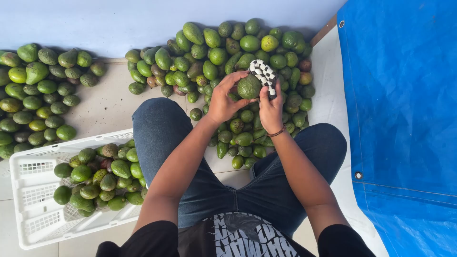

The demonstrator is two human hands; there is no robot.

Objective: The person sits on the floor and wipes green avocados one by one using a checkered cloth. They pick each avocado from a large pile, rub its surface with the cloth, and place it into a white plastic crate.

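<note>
My left hand [223, 99] grips a round green avocado [248, 87] from the left, held above a large pile of avocados [223, 52]. My right hand [270, 107] holds a black-and-white patterned piece [264, 74], perhaps netting or a wrap, against the top right of that same avocado. A thin bracelet sits on my right wrist. Both hands hover over the near part of the pile, between my knees in blue jeans.
A white plastic crate [38, 190], partly filled with avocados, stands at my left on the tiled floor. A second avocado heap [38, 90] lies at far left. A blue tarp [404, 119] over white sheeting covers the right side. A pale wall runs behind.
</note>
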